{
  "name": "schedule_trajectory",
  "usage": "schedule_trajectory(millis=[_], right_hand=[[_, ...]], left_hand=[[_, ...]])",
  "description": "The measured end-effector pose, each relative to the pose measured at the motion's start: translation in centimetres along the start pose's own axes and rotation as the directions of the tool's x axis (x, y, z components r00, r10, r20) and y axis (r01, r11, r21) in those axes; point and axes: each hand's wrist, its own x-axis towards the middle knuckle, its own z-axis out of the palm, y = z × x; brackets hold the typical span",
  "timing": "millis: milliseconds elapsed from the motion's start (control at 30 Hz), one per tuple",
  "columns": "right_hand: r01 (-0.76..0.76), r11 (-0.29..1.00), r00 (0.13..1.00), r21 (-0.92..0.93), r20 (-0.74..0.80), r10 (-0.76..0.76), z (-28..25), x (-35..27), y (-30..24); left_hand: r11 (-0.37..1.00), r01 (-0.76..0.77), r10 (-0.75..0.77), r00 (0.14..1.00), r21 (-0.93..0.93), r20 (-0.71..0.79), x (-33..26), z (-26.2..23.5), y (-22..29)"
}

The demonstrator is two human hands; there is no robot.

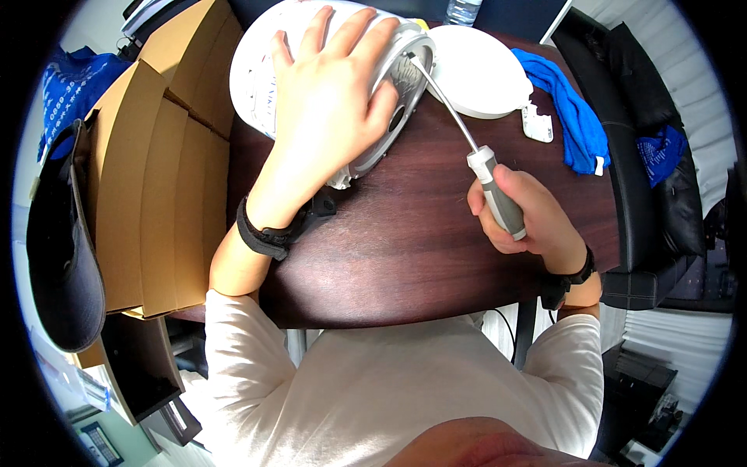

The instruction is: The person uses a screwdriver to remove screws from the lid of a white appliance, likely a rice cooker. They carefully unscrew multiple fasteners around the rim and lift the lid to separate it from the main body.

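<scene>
A white rounded appliance lies tilted on its side on the dark wooden table, its round, metallic-looking end facing right. My left hand rests flat on the white shell with its fingers spread. In my right hand is a screwdriver, gripped by its grey and white handle. Its long metal shaft points up and left, and the tip meets the rim of the appliance's round end. Whether the tip sits in a screw is too small to tell.
Right of the appliance lie a round white lid-like disc, a small white plastic piece and a blue cloth. A clear bottle stands behind. Cardboard boxes and a dark cap are at left; a black sofa is at right.
</scene>
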Motion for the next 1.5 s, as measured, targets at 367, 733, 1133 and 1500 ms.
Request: schedule_trajectory(millis=[367, 733, 1133, 1500], right_hand=[[-0.020, -0.086, 0.839, -0.996, 0.030, -0.544, -3.1, 0.9, -1.8], [-0.298, -0.601, 0.559, -0.741, 0.375, -0.739, -6.8, 2.1, -7.4], [0.252, 0.877, 0.948, -0.409, -0.076, -0.308, -6.2, 1.8, 0.7], [0.202, 0.978, 0.979, -0.060, 0.041, -0.199, -3.5, 2.4, 2.0]], left_hand=[[1.000, -0.006, 0.006, 1.000, 0.012, -0.009, -0.2, 0.0, -0.1], [1.000, -0.005, 0.005, 1.000, 0.000, 0.010, -0.3, -0.1, -0.1], [1.000, 0.004, -0.003, 1.000, -0.008, 0.009, -0.2, 0.0, -0.1], [1.000, 0.009, -0.008, 1.000, -0.010, 0.014, -0.2, -0.1, -0.1]])
